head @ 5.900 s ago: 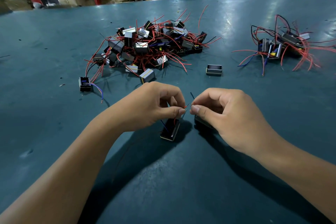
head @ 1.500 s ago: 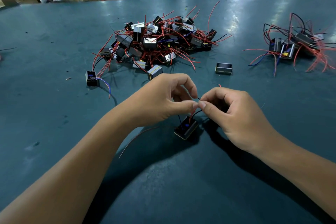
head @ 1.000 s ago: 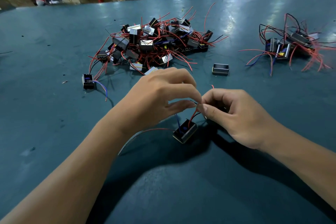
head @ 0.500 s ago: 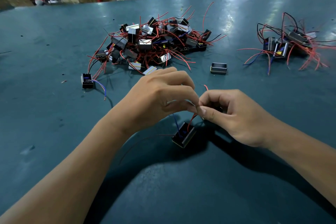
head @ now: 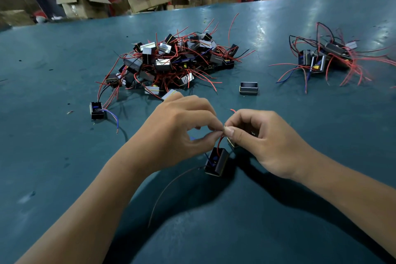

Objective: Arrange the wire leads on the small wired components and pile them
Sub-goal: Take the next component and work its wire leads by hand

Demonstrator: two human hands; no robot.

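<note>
Component [head: 216, 162] now tilted, red lead [head: 220, 142] upward

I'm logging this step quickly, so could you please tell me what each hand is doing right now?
Left hand: closed, pinching the red wire at its fingertips.
Right hand: closed, pinching the same wire above the small black part.
</note>
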